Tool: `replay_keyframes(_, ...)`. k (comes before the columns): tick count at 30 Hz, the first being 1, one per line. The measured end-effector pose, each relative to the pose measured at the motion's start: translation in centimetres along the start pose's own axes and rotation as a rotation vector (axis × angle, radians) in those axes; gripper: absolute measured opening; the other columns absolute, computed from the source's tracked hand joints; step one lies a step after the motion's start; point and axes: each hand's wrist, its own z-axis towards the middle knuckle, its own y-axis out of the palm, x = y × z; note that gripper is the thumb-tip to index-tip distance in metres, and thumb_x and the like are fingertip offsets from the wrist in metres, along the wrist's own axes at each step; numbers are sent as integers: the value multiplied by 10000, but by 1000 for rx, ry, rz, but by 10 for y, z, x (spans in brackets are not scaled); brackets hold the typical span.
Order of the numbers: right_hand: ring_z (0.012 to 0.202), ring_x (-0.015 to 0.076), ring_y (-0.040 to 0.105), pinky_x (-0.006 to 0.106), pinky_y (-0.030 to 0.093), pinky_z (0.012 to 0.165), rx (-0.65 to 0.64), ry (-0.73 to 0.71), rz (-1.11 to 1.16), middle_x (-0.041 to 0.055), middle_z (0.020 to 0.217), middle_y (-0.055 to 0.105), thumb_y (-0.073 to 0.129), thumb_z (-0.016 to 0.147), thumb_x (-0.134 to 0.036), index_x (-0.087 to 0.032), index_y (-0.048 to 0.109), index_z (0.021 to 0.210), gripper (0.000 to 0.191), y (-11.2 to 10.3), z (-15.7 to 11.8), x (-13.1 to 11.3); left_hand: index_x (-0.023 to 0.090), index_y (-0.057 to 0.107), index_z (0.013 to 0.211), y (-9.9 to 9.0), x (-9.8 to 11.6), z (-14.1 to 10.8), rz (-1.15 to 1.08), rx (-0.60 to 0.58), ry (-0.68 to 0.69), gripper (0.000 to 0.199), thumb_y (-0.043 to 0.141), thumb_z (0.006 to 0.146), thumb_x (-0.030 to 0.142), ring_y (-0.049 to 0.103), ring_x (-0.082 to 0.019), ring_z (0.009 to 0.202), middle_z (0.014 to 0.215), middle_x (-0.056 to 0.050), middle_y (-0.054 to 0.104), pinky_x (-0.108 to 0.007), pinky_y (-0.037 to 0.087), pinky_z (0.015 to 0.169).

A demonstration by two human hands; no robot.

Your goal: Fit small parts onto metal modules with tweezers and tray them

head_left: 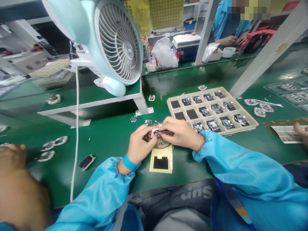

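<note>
My left hand (141,142), with a blue band at its wrist, pinches a small white part (154,131) between thumb and fingers. From the right, my right hand (179,132) meets it, its fingers closed round a thin dark tool whose tip touches the white part. Beneath both hands lies a round dish (164,144) with a speckled surface, partly hidden by them. A yellow sheet with a black cut-out shape (160,162) is just in front of the dish. To the right, a beige tray (253,123) holds several small circuit boards in its compartments.
A pale blue fan (125,48) stands on a raised shelf (96,104) at the left, its white cable (77,134) running down the green table (108,134). Several white parts lie on both sides. Other people's hands show at the left edge (14,160), right edge (302,133) and back.
</note>
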Motion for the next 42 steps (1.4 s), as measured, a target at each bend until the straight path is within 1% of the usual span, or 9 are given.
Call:
replay_keyframes(14,822,157,661,273,543,738,18,35,72,50,935,687,637,907,-198,-185,715,932,83,2,1,2,226,780,1017,1,-2,-1,-28,-14,-5,180,680,869,202,542,-133,654,748,3,609,-261,442,613)
replay_keyframes(19,825,160,664,280,546,724,36,4,96,58,949,698,637,906,-196,-189,706,948,82,2,0,2,214,777,1009,1,0,-1,-58,-3,-9,161,679,882,208,538,-133,649,731,7,596,-265,442,618)
replay_keyframes(23,829,163,666,287,543,710,38,-12,93,60,956,701,645,906,-206,-190,703,958,80,-2,2,2,212,777,999,-2,2,3,-55,7,-17,155,676,881,215,538,-136,644,724,6,599,-267,445,612)
replay_keyframes(25,834,166,661,294,537,717,13,0,76,58,959,696,645,910,-210,-190,708,969,89,-7,3,4,213,776,984,-6,-3,9,-32,29,-29,149,672,878,219,548,-139,653,752,-1,627,-270,455,623)
replay_keyframes(28,841,173,652,312,521,738,-114,48,-11,55,963,690,630,947,-231,-191,725,991,113,-15,4,11,207,775,962,-14,-25,20,4,92,-103,150,665,862,230,594,-155,710,849,-21,700,-277,479,663)
replay_keyframes(31,867,186,654,327,494,736,-238,115,-141,61,1014,697,584,1000,-239,-199,744,1044,171,-18,4,20,160,765,962,-22,-64,33,-24,213,-259,188,669,838,264,647,-177,758,876,-48,741,-290,507,725)
replay_keyframes(36,870,188,641,329,462,704,-255,161,-206,59,1055,688,616,976,-185,-217,746,1051,154,-16,4,21,109,753,1050,-38,-125,56,16,324,-459,298,630,852,293,691,-204,867,954,-89,762,-308,534,835)
replay_keyframes(39,823,182,629,332,443,672,-285,182,-229,69,1042,680,607,985,-216,-204,751,1039,154,-17,6,15,68,716,1082,-51,-142,71,97,386,-501,339,633,858,308,680,-257,943,979,-139,740,-385,514,916)
replay_keyframes(42,823,184,628,334,443,688,-286,217,-223,79,1029,673,576,1007,-262,-191,760,1050,202,-20,8,11,73,672,1146,-57,-146,85,161,413,-495,420,700,824,341,631,-323,1092,1112,-184,706,-459,467,1000)
